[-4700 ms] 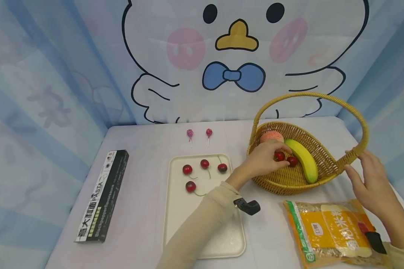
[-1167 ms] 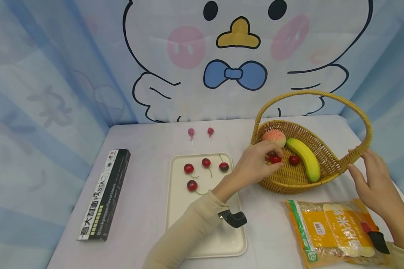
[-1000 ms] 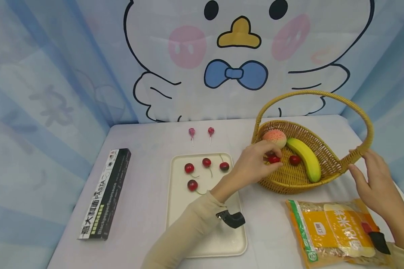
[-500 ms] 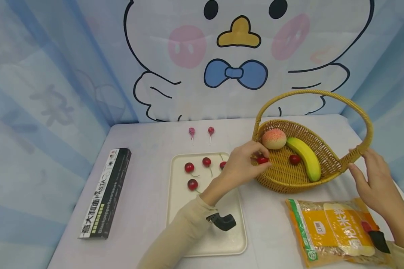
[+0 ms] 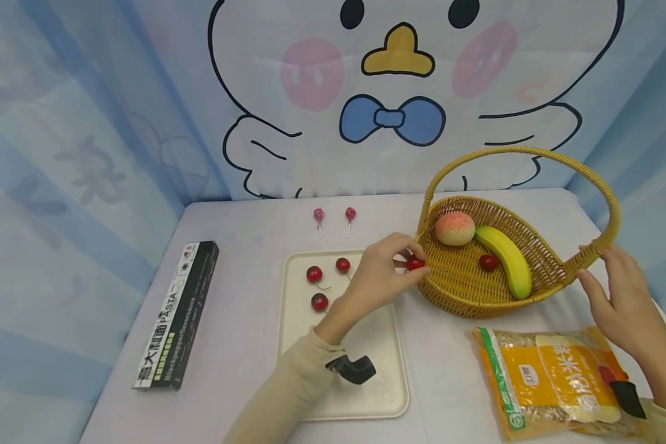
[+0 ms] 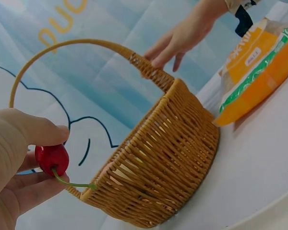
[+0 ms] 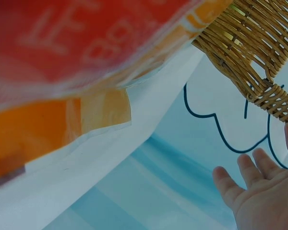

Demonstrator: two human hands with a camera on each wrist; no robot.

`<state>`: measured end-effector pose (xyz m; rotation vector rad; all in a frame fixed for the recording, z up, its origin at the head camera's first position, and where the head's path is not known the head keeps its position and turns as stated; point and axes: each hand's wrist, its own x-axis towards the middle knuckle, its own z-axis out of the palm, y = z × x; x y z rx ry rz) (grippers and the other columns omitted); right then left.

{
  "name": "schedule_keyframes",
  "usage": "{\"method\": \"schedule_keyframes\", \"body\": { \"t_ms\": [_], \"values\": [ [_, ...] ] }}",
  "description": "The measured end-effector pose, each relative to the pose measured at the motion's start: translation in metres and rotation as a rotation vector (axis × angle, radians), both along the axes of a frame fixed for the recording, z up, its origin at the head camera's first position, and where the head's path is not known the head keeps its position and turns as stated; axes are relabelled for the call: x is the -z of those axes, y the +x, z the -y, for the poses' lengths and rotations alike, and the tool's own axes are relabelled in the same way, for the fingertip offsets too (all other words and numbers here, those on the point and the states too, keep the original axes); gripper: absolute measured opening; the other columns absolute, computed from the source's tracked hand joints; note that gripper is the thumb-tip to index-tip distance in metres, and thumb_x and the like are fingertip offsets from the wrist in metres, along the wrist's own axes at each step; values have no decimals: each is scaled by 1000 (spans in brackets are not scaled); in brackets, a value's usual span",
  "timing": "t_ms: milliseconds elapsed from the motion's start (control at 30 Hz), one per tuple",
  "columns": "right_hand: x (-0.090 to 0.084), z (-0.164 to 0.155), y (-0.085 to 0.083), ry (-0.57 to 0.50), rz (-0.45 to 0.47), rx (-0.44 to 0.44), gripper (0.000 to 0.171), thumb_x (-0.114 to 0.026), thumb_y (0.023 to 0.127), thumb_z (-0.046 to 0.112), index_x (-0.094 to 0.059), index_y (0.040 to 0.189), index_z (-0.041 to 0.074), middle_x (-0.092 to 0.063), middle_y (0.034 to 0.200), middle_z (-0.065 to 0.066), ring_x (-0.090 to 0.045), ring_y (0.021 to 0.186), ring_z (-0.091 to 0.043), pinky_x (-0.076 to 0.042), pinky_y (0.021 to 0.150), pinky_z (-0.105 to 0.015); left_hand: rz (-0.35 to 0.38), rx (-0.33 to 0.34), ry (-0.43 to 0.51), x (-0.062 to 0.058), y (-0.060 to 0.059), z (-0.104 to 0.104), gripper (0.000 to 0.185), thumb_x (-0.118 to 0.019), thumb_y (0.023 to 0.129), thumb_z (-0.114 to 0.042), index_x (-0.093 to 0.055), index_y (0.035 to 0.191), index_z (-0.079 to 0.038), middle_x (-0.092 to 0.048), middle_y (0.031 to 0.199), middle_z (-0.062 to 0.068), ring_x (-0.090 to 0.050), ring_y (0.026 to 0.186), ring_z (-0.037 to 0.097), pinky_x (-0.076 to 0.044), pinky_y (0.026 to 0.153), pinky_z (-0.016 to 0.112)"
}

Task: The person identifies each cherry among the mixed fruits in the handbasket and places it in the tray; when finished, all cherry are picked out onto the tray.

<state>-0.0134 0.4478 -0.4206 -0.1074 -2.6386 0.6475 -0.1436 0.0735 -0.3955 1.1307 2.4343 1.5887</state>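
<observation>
With three cherries [image 5: 319,302] lying on the tray [image 5: 391,394] at centre frame, the left hand [image 5: 374,280] is pinching another cherry [image 5: 415,264] beside the basket [image 5: 544,271], where one cherry [image 5: 488,262] is remaining, while the right hand [image 5: 616,302] is resting straight-fingered against the handle.

Pinching a red cherry [image 6: 52,158] between thumb and fingers of the left hand [image 6: 17,165] at the lower left, green stem [image 6: 73,182] trailing out toward the wicker basket [image 6: 163,163]. Holding the cherry just beside the basket's near rim, apart from the weave. Touching the arched handle [image 6: 86,45] near its right base with the fingertips of the right hand [image 6: 185,36]. Lying on the white table [image 6: 259,177] just right of the basket, an orange and green packet [image 6: 259,72].
</observation>
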Motion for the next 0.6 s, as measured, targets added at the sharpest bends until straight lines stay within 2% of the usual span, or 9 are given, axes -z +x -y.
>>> {"method": "schedule_keyframes", "body": {
  "t_ms": [267,467,600],
  "values": [
    [0,1,0,6,-2,5,52,-41,116,21,-32,158,-7,-21,169,-38,-15,159,-59,-4,129,-76,24,-40,-18,5,1,15,20,-84,92,-11,-69,105,-8,-71,107,7,-71,101,17,-63,86,20],
    [-1,2,0,9,-13,1,51,-41,116,20,-32,158,-7,-22,169,-38,-15,159,-59,-4,129,-76,30,-60,-9,11,0,27,20,-85,92,-11,-68,101,-8,-70,104,7,-71,97,17,-66,84,33],
    [0,2,1,7,-15,-1,51,-41,116,20,-32,158,-8,-22,168,-38,-15,158,-59,-4,129,-76,30,-74,-15,13,1,33,21,-85,91,-11,-68,101,-7,-69,104,8,-69,95,16,-66,84,29]
  ]
}}
